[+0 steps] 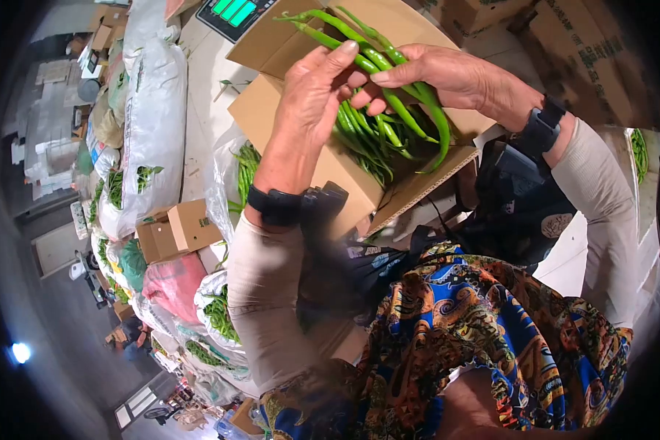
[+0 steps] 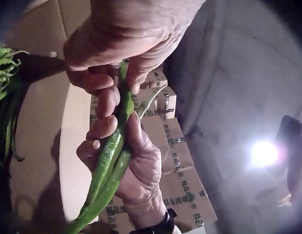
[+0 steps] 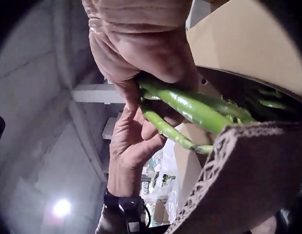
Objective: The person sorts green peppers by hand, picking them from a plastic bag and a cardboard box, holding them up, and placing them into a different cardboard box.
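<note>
Long green peppers lie across both hands above an open cardboard box. The left hand pinches them between thumb and fingers; the right hand grips the bunch from the other side, its thumb on top. More green peppers lie inside the box below. In the left wrist view the held peppers slant down past the right hand, with the left hand above. Seen from the right wrist, the peppers come out beneath the right hand; part of their length is hidden by its fingers.
A scale with a green lit display stands beyond the box. White sacks, bags of peppers and a small carton lie to the left. Cartons stand at the upper right.
</note>
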A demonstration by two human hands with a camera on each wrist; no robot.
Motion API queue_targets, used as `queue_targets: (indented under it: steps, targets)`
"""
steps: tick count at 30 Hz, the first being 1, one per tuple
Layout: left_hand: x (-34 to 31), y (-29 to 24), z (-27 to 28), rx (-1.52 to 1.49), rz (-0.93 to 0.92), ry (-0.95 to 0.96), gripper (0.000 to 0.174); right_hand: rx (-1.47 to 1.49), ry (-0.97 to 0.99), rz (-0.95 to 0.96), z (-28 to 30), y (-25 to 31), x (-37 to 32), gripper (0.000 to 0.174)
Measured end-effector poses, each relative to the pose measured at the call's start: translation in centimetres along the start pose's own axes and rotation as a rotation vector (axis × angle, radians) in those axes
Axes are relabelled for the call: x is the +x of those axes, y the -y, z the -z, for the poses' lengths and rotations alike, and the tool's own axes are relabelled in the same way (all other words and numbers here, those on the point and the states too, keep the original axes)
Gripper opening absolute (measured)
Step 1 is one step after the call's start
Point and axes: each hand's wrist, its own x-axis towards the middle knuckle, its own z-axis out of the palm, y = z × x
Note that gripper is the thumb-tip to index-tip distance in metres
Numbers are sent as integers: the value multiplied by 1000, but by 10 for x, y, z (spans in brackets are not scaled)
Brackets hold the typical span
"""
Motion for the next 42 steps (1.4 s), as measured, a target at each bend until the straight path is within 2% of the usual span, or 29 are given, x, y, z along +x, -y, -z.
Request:
queue_targets:
  steps: [2,3,10,12,13,14,15,16,17,18,19,21,22,24,26,28,30,32,33,34,36,37,42]
  targets:
    - [2,-2,1,-57,22,-35,19,120,30,-22,5,0,0,36]
    - [2,-3,-1,-22,-25,-98,22,120,39,-2,4,2,-1,35]
    - [-2,-7,-3,-54,-53,-73,21,147,41,29,6,1,-2,33]
    - [-7,-18,-3,-113,-88,-167,19,191,13,43,3,-1,4,27]
    - [-15,-32,-13,-18,-145,-222,14,177,-76,41,2,-1,5,24]
    - [-25,-47,-23,70,-202,-195,14,162,-176,45,4,0,6,22]
    - [-36,-60,-31,151,-261,-103,16,144,-149,19,9,1,5,28]
    - [-49,-74,-48,167,-239,-88,16,58,-147,16,16,1,7,29]
    - [-59,-80,-56,266,-236,-30,21,133,-6,162,41,-21,16,29]
    - [-63,-88,-62,352,-170,78,28,144,16,209,48,-29,20,28]
    - [-65,-90,-70,400,-105,94,31,179,-37,205,44,-26,17,27]
    - [-60,-97,-84,517,26,225,28,175,15,310,37,-22,7,25]
    - [-57,-102,-99,556,5,297,27,194,17,336,31,-19,3,23]
    - [-51,-118,-128,656,-13,347,27,22,-59,386,21,-19,1,28]
    - [-41,-142,-167,683,-72,476,25,-49,-106,313,13,-14,8,21]
    - [-39,-154,-219,724,-156,574,21,227,-132,463,15,-42,32,16]
    - [-40,-154,-273,866,-197,735,19,81,-131,299,3,-35,35,9]
    - [-29,-152,-320,929,-213,964,22,123,-117,336,5,-44,65,10]
    - [-20,-146,-348,957,-375,1086,22,179,-80,358,8,-48,72,12]
    - [-9,-137,-379,979,-536,1200,22,277,273,550,18,-49,26,19]
    - [6,-111,-431,652,-968,1110,25,252,215,625,23,-46,21,20]
    - [5,-108,-432,649,-966,1115,25,222,165,686,25,-43,19,20]
    - [-7,-108,-383,413,-561,752,31,99,-49,972,39,-32,24,24]
